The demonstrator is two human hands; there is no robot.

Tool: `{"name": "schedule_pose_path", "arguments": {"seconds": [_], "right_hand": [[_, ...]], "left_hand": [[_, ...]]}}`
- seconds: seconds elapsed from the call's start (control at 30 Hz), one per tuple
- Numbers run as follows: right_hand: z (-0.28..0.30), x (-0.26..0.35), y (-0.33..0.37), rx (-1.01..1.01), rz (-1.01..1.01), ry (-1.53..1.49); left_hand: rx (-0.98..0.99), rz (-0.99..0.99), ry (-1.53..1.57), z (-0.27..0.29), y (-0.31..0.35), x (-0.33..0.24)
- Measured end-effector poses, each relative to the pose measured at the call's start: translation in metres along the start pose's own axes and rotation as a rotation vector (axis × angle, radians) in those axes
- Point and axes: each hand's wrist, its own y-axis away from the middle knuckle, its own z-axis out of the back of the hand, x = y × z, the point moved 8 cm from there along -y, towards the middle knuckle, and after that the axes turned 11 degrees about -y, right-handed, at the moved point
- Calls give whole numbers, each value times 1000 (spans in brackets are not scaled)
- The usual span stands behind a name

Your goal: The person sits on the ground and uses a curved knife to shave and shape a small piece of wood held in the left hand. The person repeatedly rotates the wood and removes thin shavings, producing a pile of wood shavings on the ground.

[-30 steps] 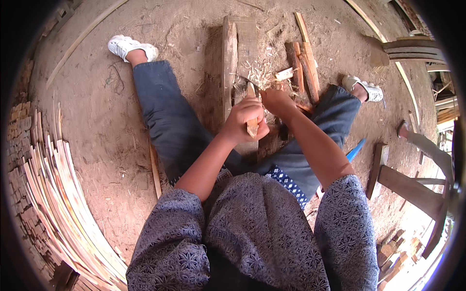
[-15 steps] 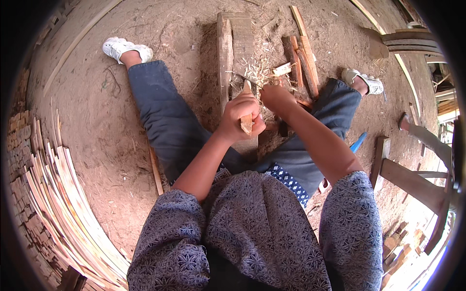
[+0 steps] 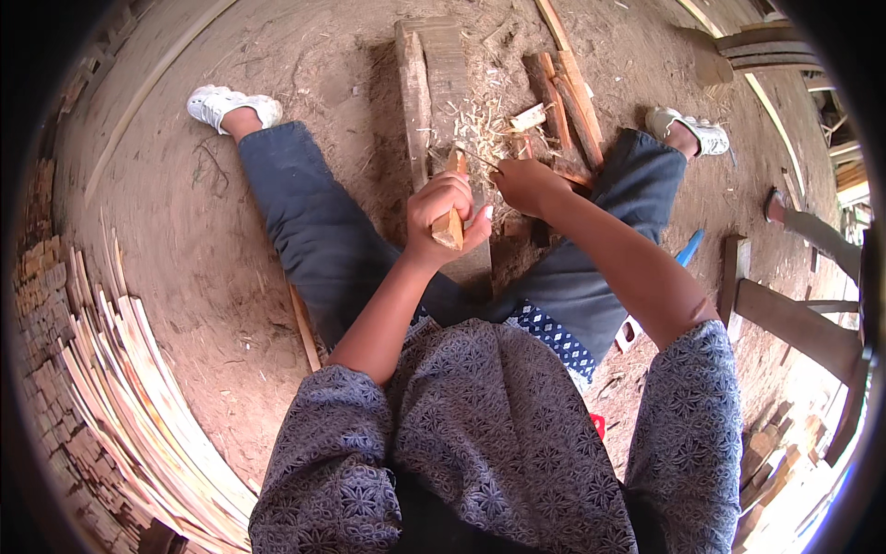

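My left hand (image 3: 441, 210) is wrapped round a short piece of wood (image 3: 448, 230), whose thick end sticks out toward me and whose narrow tip points away. My right hand (image 3: 530, 187) is closed on a knife, its handle hidden in the fist. The thin dark knife blade (image 3: 480, 160) reaches left to the tip of the wood; whether it touches cannot be made out. Both hands are between my spread legs, over the near part of a thick wooden beam (image 3: 445, 69) lying on the ground. Pale wood shavings (image 3: 482, 125) lie on and beside the beam.
Several cut wooden sticks (image 3: 579, 106) lie right of the shavings. Long thin strips of wood (image 3: 152, 397) are stacked at the left. A wooden frame (image 3: 794, 323) stands at the right, near another person's leg (image 3: 817, 242). A blue object (image 3: 689, 247) lies beside my right thigh.
My left hand and the piece of wood have shifted slightly left, and the wood's thick end shows tilted differently. The knife blade stays near the tip. The whole view has moved a little.
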Motion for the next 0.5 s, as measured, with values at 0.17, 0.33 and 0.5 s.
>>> {"name": "schedule_pose_path", "arguments": {"seconds": [0.17,0.33,0.5], "right_hand": [[12,6,-3,-32,-222,-99],[2,-6,-19,-57,-270,-115],[1,-16,-38,-98,-109,-74]], "left_hand": [[-34,70,11,8,-5,7],[15,21,-16,-3,-2,1],[37,25,-30,2,2,-1]]}}
